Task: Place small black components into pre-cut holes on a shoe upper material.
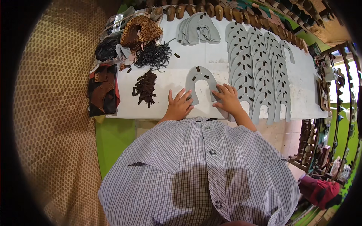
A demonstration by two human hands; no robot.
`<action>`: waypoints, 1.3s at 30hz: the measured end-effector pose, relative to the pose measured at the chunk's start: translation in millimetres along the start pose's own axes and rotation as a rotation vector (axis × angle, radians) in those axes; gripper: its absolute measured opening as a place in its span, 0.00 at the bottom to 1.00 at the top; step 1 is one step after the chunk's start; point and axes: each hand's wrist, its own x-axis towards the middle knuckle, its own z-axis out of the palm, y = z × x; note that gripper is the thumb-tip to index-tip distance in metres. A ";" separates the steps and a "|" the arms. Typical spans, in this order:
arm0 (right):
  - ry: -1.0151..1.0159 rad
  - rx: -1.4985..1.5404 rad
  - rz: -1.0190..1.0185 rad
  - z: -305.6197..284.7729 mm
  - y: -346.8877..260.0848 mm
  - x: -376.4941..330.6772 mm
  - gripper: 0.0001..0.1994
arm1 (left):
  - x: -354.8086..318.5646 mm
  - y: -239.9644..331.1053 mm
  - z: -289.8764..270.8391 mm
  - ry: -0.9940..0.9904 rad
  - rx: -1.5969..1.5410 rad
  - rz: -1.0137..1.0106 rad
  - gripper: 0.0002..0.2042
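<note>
Grey U-shaped piece point(205, 72), flat and smooth as thin sheet, lies at the near edge of the white-covered table point(203, 56), right in front of the person, rounded end away, two legs pointing back toward the shirt! Three small dark brown tabs point(198, 69) sit on it, one at the crown, one on each shoulder. And look at the hands: the left hand point(180, 104) is open, fingers fanned, tips at the left leg; the right hand point(228, 100) is open too, spread over the right leg, neither one closed around anything. Just to the left, a loose heap of dark brown strips point(144, 88), stubby and matte, and beyond it a tangle of black beaded-looking strands point(152, 56), all curls and knots. Further back, leopard-print pieces point(149, 30) in a curved pile, spotted and tan. Over on the right, what a sight: long columns of grey pieces point(260, 67), overlapping like scales, dotted with dark tabs! Another grey stack point(198, 27) rests at the far side, before a row of rounded brown forms point(200, 9). Fine checks cover the person's buttoned shirt point(158, 162).
</note>
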 end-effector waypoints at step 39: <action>0.613 0.178 -0.090 -92.3 20.7 -61.2 0.06 | 61.6 108.6 -96.3 0.309 0.165 -0.252 0.04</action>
